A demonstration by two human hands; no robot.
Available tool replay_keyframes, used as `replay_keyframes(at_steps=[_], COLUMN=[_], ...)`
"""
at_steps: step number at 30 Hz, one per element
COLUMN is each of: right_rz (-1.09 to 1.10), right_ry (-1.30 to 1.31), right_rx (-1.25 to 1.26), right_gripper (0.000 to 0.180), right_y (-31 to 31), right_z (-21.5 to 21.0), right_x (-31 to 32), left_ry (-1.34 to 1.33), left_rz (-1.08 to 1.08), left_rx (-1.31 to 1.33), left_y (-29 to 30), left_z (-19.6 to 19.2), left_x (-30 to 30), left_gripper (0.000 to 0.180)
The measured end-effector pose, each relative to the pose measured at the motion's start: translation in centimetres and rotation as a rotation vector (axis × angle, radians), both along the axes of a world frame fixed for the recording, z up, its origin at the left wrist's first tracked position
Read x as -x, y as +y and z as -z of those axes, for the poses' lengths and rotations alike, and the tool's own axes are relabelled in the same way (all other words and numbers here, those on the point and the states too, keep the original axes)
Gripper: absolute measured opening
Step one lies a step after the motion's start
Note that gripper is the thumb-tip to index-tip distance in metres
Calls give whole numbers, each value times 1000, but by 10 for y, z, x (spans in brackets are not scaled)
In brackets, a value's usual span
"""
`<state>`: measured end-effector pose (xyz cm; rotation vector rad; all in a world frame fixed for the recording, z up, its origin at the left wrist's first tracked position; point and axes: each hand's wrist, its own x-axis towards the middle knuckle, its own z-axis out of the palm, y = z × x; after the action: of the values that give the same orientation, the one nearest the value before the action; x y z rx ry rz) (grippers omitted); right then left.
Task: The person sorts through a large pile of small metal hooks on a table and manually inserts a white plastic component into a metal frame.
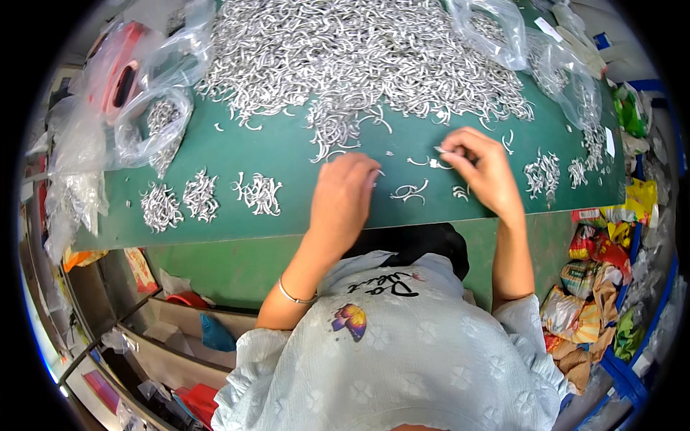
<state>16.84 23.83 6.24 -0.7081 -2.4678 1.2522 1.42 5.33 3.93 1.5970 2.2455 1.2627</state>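
Your right hand (483,164) pinches a silver curved piece (439,149) between thumb and fingertips, its long axis roughly crosswise, visible end pointing left. Your left hand (341,192) has its fingers bunched; a second piece (382,173) slants lower-right at the tips, grip undeterminable. Loose pieces (410,192) lie between your hands on the green table (277,147); the main heap (359,54) lies beyond.

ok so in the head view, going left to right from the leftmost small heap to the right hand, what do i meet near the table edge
First small heap of silvery curved pieces, second heap, third heap, bare left hand, a few loose silvery curved pieces, bare right hand
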Motion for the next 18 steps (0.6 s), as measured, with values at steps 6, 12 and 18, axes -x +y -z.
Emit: replay_keyframes(at_steps=[6,12,18], right_rz=[16,-139,78], right_ry=[-92,-106,-43], right_rx=[-181,5,15], right_gripper=[13,11,13], right_y=[32,48,42], right_z=[7,2,6], right_x=[-56,-77,-63], left_ry=[-20,73,62], left_rz=[219,336,167], left_rx=[-63,7,-91], left_y=[61,90,72], left_z=[7,22,7], left_x=[-60,-80,-64], left_gripper=[13,17,23])
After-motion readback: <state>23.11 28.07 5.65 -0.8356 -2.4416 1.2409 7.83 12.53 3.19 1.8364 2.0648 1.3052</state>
